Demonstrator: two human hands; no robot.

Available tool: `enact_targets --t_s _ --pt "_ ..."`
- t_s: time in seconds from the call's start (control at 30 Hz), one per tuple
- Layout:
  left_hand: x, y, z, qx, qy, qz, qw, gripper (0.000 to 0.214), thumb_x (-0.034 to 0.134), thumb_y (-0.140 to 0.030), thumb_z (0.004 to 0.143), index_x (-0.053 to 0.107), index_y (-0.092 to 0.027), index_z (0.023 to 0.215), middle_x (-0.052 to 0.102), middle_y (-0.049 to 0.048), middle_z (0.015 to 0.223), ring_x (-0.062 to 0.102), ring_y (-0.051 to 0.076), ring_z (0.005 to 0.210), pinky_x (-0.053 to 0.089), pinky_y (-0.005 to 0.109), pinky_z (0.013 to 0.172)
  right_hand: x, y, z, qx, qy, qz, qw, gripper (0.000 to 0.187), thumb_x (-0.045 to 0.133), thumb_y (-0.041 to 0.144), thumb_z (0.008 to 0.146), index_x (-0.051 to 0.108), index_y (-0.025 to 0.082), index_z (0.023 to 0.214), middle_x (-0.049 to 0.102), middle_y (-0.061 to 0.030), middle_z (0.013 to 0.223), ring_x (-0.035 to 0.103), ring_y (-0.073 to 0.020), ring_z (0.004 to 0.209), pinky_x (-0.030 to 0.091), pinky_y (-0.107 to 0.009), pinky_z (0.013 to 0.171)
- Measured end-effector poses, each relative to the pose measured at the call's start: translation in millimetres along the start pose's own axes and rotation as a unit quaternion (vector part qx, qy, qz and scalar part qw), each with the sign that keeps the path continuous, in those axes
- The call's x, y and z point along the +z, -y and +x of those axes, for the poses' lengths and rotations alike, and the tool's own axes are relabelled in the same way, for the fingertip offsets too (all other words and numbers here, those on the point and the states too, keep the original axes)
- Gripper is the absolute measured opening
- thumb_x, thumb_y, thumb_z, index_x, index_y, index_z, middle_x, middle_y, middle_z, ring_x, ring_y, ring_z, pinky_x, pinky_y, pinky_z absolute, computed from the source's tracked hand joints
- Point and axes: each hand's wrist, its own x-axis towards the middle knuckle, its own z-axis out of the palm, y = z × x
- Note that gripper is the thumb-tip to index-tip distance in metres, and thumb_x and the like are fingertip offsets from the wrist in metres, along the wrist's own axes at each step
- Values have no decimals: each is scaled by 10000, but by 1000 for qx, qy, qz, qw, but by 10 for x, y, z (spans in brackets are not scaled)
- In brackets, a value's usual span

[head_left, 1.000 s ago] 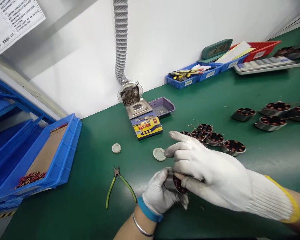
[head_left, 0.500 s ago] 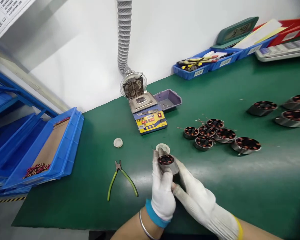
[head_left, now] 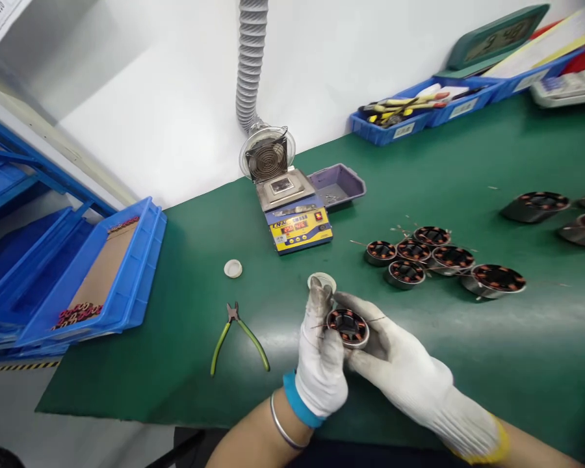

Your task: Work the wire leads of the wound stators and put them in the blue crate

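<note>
Both my hands wear white knit gloves and meet near the front edge of the green bench. Between them is a round motor stator with copper windings, its face turned up. My left hand grips its left side with fingers closed. My right hand cups it from the right and below, with thin wire leads sticking out past the fingers. A small white cap lies just beyond my left fingertips.
A cluster of several stators sits to the right, with bigger ones farther right. Green-handled cutters and another white cap lie left. A solder pot with fume hose, purple tray and blue bins stand behind.
The stator has been turned face-up and lowered slightly toward me between both hands. My right hand has drawn back from covering it to cupping it from the right.
</note>
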Motion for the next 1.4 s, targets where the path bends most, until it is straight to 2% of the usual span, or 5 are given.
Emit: enact_targets --t_s 0.43,0.7,1.0,1.23,1.4 --pt "-205 92 483 -28 -245 -54 968 468 588 -574 994 712 -216 1269 668 182 1476 718 290 1228 563 398 995 -646 -116 592 -102 -68 -411 903 530 582 314 835 609 259 1361 703 -124 1374 737 -384 1167 611 -573 1001" --pt "-332 239 611 -16 -240 -37 970 480 723 -552 907 701 -192 1223 708 197 1379 740 287 1146 567 384 958 -551 57 886 -122 75 -575 806 495 552 267 928 644 274 1413 701 -83 1405 775 -285 1008 562 -326 619" --pt "-362 272 646 -26 -223 -13 974 547 694 -587 912 670 -172 1267 678 219 1423 728 304 1211 579 385 977 -650 102 910 -194 46 -563 802 456 594 308 952 636 243 1402 710 -107 1327 756 -252 910 525 -313 617" --pt "-366 280 668 -14 -217 12 976 634 691 -656 881 649 -176 1293 670 228 1430 723 309 1213 581 390 963 -545 316 1087 -278 85 -705 646 326 529 106 968 752 253 1155 759 -116 1137 664 -226 811 385 -321 632" --pt "-373 285 675 -10 -216 22 976 644 693 -685 868 661 -183 1271 680 221 1417 723 312 1214 580 396 964 -358 277 1142 -311 125 -716 613 270 565 43 941 759 222 1000 745 -84 981 638 -207 826 317 -326 650"
